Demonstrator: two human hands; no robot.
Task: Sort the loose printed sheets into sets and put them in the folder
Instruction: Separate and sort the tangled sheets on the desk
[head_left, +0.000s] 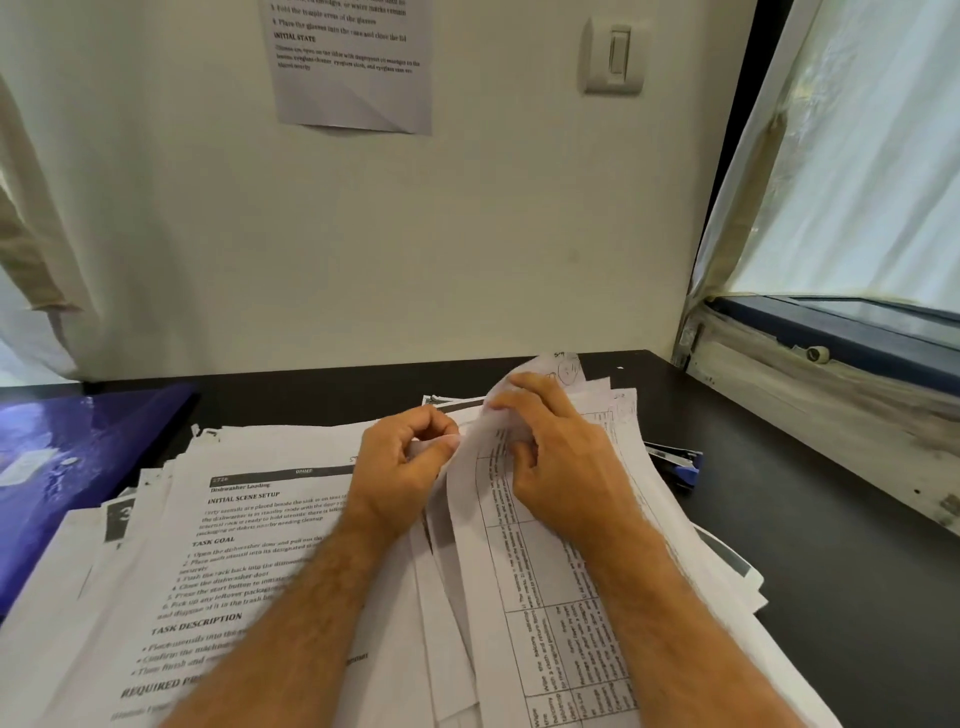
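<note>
We see left hand (402, 470) pinching sheet edge, right hand (558, 447) grasping curled sheet (478, 467) over pile (249, 545); folder (78, 467) at left.

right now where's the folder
In the head view, the blue folder lies at the left edge of the dark desk, its near side tucked under the paper pile, left of the left hand.

Both hands (478, 447) pinch printed sheets (524, 545).
</note>
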